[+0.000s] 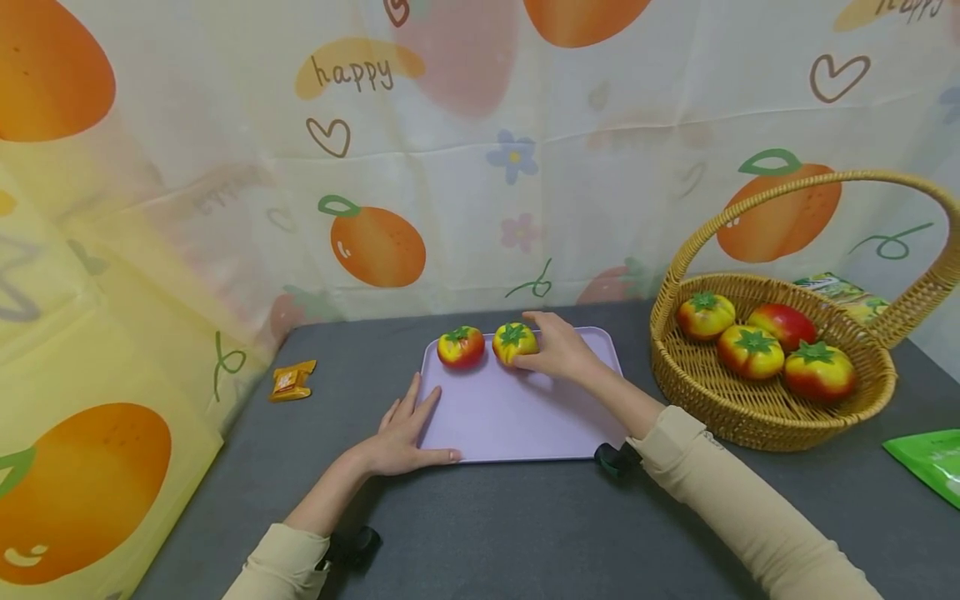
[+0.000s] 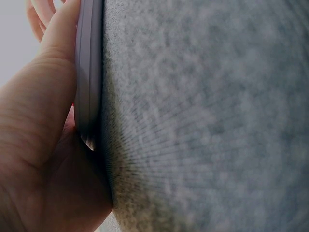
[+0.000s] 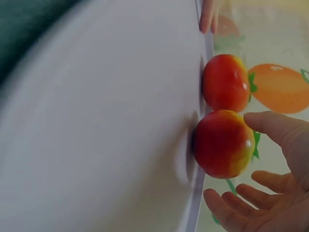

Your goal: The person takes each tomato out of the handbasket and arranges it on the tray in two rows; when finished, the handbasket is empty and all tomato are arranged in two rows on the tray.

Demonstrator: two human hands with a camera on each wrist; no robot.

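Grey table point(image 1: 525, 525) w/ lilac tray point(image 1: 517, 417), wicker basket point(image 1: 772, 417), orange packet point(image 1: 292, 381), green packet point(image 1: 930, 462).

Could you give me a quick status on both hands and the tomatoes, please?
Left hand flat on tray corner. Right hand open beside right tomato. Second tomato alongside. Nothing in the way.

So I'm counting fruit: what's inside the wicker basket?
Inside the wicker basket, four red-and-yellow toy fruits show, three with green leafy tops. Whatever lies beneath them is hidden. Two more sit on the purple tray.
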